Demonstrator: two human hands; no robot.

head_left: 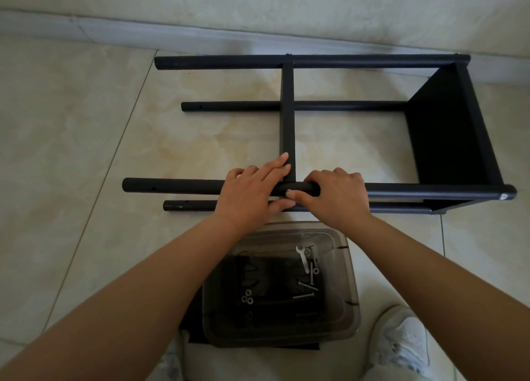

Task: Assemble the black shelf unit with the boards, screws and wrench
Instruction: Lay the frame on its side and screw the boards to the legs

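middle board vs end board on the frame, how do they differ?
The middle board shows only its thin edge, while the end board shows its broad face. The middle board sits about midway along the poles; the end board sits at their right ends. The left hand touches only the middle board. Both are black.

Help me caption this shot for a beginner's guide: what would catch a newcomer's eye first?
The half-built black shelf unit lying on its side on the tiled floor stands out first. At centre, both hands meet on its near pole: the left hand beside the middle board, the right hand at a screw. Nearer, a clear bin holds a wrench.
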